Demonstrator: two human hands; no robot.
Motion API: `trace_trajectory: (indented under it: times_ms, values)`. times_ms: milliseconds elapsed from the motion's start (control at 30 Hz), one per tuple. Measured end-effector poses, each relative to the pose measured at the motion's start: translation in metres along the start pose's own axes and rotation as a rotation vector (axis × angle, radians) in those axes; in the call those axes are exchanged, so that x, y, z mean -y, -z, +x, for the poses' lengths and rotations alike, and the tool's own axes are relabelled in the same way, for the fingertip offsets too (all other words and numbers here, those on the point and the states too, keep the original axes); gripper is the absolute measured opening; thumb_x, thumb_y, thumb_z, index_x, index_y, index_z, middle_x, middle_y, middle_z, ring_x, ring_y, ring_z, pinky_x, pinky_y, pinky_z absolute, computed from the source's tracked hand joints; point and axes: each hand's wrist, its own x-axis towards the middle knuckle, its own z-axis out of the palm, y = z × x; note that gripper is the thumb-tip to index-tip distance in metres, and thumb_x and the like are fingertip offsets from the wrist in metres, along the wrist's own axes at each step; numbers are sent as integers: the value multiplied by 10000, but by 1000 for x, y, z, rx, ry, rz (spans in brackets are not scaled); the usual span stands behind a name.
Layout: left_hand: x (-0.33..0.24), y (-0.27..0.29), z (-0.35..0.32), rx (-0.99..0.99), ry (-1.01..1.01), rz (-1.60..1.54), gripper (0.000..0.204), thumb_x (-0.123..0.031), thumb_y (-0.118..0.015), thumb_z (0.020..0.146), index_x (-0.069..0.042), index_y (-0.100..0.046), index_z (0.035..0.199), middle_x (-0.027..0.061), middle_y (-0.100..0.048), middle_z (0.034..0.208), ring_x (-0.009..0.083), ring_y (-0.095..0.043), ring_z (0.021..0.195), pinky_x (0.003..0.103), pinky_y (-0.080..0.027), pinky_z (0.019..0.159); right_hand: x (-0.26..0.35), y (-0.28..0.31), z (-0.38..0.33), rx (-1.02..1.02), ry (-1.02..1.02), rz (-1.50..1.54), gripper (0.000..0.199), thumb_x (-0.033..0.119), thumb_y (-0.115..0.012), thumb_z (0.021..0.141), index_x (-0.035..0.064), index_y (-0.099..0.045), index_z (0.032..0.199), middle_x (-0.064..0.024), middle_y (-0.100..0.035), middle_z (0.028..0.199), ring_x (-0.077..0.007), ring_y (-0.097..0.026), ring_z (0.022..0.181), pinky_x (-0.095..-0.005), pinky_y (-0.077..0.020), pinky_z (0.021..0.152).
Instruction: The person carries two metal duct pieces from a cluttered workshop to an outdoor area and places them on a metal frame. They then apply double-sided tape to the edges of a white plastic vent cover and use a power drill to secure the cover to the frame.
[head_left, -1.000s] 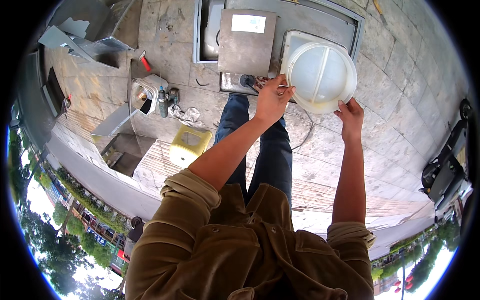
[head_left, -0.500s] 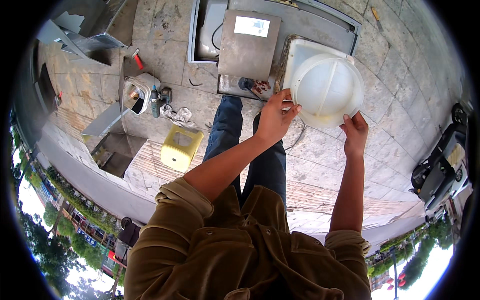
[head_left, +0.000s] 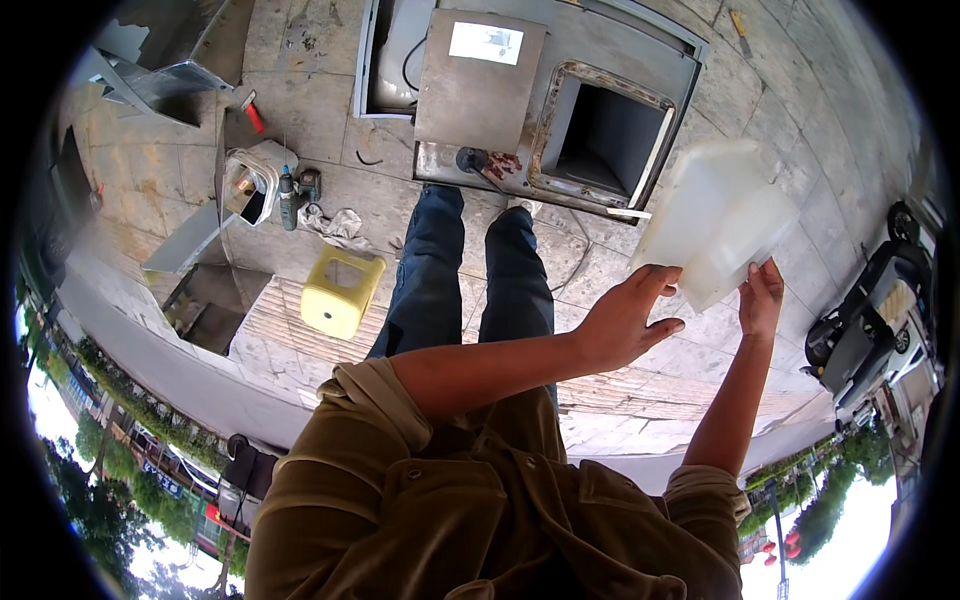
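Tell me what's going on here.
The person's right-hand grip holds a tilted, translucent white plastic piece by its near edge. The left-hand grip is open beside it; whether it touches is unclear. Ahead and to the left, a dark four-sided opening in a grey metal cabinet stands uncovered. Farther left is a yellow plastic stool.

A: ok so what colours we got?
B: Milky, see-through-ish white plastic cover (head_left: 700, 215) right of centre, brownish-grey metal box (head_left: 472, 97) at the top, pale yellow stool (head_left: 337, 308) left of centre.
A: any patterns?
B: Grey paving (head_left: 318, 118), upper left, has a grid of joint lines. Plain brown shirt (head_left: 440, 490) at the bottom, dark blue jeans (head_left: 428, 260) mid-frame.
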Motion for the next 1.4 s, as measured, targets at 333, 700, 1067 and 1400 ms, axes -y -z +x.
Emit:
trace_trajectory:
  times_ms: [333, 700, 1067, 1400]
  values:
    - [-8, -8, -13, 216, -45, 114, 555, -152, -655, 830, -53, -387, 1306, 136, -495, 1192, 255, -572, 1048, 353, -468, 860, 10, 42, 16, -9, 22, 31, 317, -22, -527, 840, -5, -562, 1154, -95, -622, 1102, -147, -594, 982, -285, -462, 861]
    - [39, 80, 15, -139, -144, 331, 278, -58, -634, 825, -52, -601, 1100, 98, -608, 1021, 242, -587, 945, 322, -468, 812, 9, 37, -29, -43, 28, -23, 315, -30, -524, 839, -9, -563, 1151, -94, -624, 1095, -145, -594, 978, -281, -463, 856]
    - [44, 60, 96, 196, -82, 678, 543, -237, -554, 905, -99, -336, 1382, 108, -463, 1337, 291, -440, 1230, 511, -237, 1078, 5, 18, -28, -34, 50, -16, 314, -37, -521, 839, -12, -563, 1149, -94, -626, 1088, -143, -595, 974, -277, -464, 851]
    - [42, 32, 52, 232, 123, -15, 429, -162, -566, 902, -32, -455, 1295, 161, -580, 1155, 227, -629, 932, 315, -483, 831, -7, 4, -36, -33, 43, -1, 313, -44, -518, 838, -15, -564, 1147, -94, -627, 1082, -141, -595, 970, -273, -465, 847]
